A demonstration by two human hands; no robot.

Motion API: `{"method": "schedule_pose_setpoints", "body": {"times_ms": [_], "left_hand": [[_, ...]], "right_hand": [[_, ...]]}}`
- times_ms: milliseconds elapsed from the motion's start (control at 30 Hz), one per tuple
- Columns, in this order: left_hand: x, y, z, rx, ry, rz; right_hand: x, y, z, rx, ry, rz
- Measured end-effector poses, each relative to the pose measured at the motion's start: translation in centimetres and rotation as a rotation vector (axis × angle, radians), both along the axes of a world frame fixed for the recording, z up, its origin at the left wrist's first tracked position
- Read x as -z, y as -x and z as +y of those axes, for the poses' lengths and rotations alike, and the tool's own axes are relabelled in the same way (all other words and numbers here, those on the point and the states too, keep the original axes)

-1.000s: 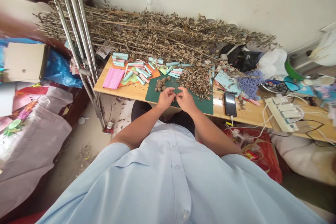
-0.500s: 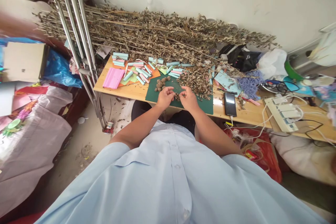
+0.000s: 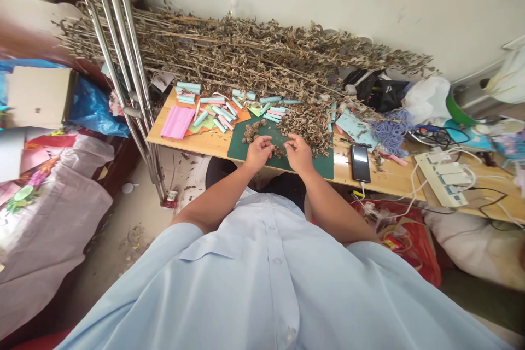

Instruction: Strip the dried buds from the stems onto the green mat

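Carefully, the left hand (image 3: 258,154) and right hand (image 3: 298,154) curl closed over a green cutting mat (image 3: 241,157), fingertips meeting around a small dark dried clump (image 3: 278,151); whether either grips it is too small to tell. Knobbly brown seed heads (image 3: 251,132) lie nearby, brittle dried stalks (image 3: 246,49) beyond.

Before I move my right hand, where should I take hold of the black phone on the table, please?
Pinch the phone by its two long edges, coming from the left, where your right hand is. It lies flat on the wooden table, so those narrow edges give the easiest grip. Keep away from the near end, where a white cable seems to join it.
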State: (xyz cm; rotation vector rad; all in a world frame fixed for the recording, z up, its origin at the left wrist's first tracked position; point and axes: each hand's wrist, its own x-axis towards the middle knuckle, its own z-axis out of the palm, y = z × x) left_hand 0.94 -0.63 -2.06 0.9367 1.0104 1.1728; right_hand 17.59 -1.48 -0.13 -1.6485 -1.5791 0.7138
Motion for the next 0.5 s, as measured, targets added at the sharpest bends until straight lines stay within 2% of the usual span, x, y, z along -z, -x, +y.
{"method": "schedule_pose_setpoints", "body": {"times_ms": [200, 333, 500], "left_hand": [[0.3, 0.2, -0.1, 0.076, -0.065, -0.011], [0.6, 0.3, -0.1, 0.131, -0.11, 0.003], [0.5, 0.4, -0.1, 0.164, -0.097, 0.011]], "right_hand": [[-1.0, 1.4, -0.2, -0.034, 0.13, 0.217], [-1.6, 2.1, -0.3, -0.056, 0.161, 0.285], [-1.0, 2.1, -0.1, -0.025, 0.166, 0.331]]}}
